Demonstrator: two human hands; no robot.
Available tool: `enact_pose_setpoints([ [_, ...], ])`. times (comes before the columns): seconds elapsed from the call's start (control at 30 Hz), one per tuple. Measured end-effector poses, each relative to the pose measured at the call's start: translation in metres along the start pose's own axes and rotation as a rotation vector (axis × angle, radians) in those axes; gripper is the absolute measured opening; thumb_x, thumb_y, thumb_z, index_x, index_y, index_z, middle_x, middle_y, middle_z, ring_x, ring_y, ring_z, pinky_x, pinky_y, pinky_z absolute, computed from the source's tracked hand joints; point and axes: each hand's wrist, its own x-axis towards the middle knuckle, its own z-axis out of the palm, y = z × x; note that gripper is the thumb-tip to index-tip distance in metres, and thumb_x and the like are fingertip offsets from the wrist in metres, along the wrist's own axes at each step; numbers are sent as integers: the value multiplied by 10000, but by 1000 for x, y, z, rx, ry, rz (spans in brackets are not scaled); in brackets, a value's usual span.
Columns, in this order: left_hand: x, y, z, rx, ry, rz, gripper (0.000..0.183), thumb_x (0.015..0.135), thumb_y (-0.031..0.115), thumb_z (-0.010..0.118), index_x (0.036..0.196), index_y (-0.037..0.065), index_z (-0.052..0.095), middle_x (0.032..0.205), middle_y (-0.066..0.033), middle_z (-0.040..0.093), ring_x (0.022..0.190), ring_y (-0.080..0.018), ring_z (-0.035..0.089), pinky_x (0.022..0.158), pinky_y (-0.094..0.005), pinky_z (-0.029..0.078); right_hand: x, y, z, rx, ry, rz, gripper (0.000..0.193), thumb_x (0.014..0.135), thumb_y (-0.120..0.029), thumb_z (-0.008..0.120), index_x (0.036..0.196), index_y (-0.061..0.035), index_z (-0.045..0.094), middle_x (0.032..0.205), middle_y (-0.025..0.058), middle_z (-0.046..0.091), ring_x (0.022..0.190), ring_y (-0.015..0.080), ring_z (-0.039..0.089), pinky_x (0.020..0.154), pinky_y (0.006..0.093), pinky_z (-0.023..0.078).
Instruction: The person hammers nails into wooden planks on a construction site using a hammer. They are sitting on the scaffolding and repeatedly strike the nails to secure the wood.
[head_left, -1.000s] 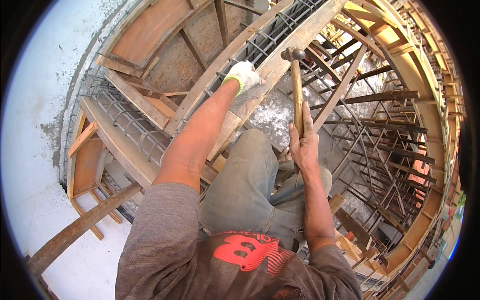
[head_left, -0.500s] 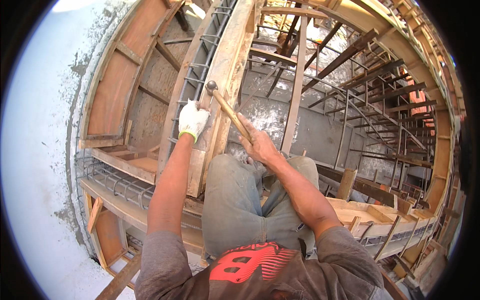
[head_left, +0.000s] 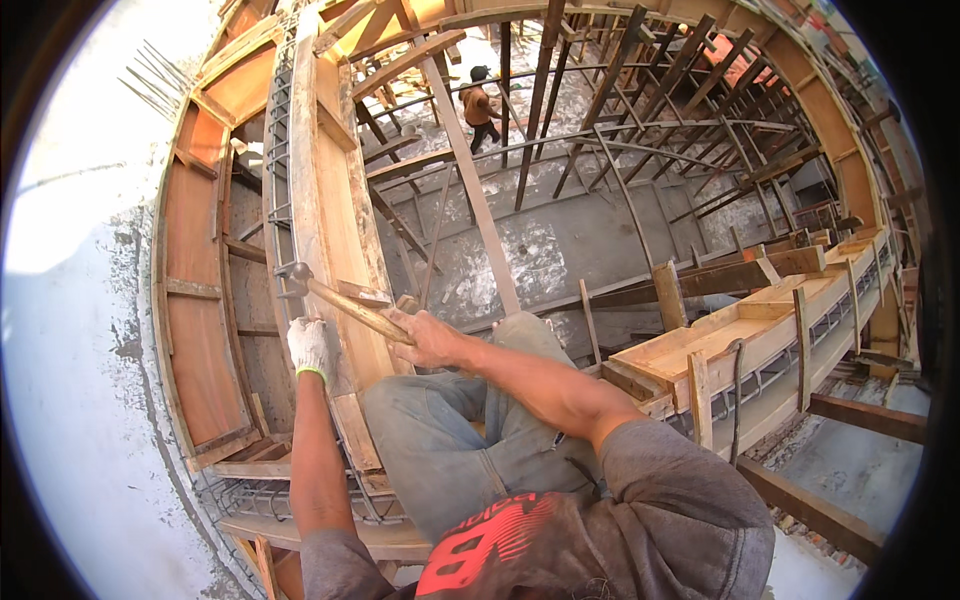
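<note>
My right hand is closed around the wooden handle of a hammer. Its rounded metal head is slightly blurred, just beyond my left hand and over the edge of a long wooden beam form. My left hand, in a white knit glove with a green cuff, rests at that same edge with its fingers drawn together. Whatever those fingers pinch is too small to make out. Beside the form's left edge runs a steel rebar cage. Short wood blocks lie near my right hand.
Plywood form panels stand left, next to a pale wall. Beyond my knees the frame drops to a concrete floor far below, crossed by timber props. A person stands down there. Another board form lies right.
My view has swung to the right, so hands and beam appear farther left. The person below has come into view. The hammer stays in my right hand, its head still close to my gloved hand.
</note>
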Motion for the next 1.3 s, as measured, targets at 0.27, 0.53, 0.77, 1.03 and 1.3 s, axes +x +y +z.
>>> enact_pose_setpoints([
  [0.27, -204, 78, -35, -1504, -610, -216, 135, 989, 186, 572, 930, 70, 534, 811, -26, 474, 649, -118, 456, 519, -251, 398, -50, -142, -84, -84, 85, -132, 344, 793, -167, 750, 1063, -22, 593, 703, 209, 607, 679, 401, 642, 602, 446, 484],
  [0.53, -378, 50, 0, -1424, -1002, -415, 164, 962, 195, 610, 977, 53, 528, 851, -49, 482, 682, -154, 475, 572, -288, 430, -158, -219, -64, -414, -152, 131, 255, 745, -213, 709, 970, -92, 707, 838, 167, 697, 791, 402, 686, 699, 512, 541],
  [0.77, -395, 11, 21, -933, -1247, -213, 265, 869, 217, 745, 1012, 58, 588, 839, -62, 575, 700, -179, 559, 590, -304, 451, -244, -221, -53, -486, -311, 172, 289, 722, -199, 707, 992, -95, 713, 1004, 136, 653, 916, 376, 682, 741, 505, 545],
  [1.03, -394, 21, 26, -886, -1321, -303, 279, 867, 175, 738, 1076, 46, 605, 837, -54, 585, 678, -162, 539, 578, -292, 439, -279, -213, -60, -247, -163, 312, 239, 747, -200, 724, 940, -59, 718, 815, 180, 707, 832, 384, 698, 722, 484, 529],
  [1.3, -378, 4, 40, -951, -1366, -403, 313, 894, 223, 709, 1127, 33, 622, 821, -52, 587, 653, -172, 539, 536, -300, 429, -289, -206, -60, -226, -188, 305, 203, 763, -185, 716, 903, -41, 690, 812, 193, 693, 807, 405, 678, 684, 476, 506],
])
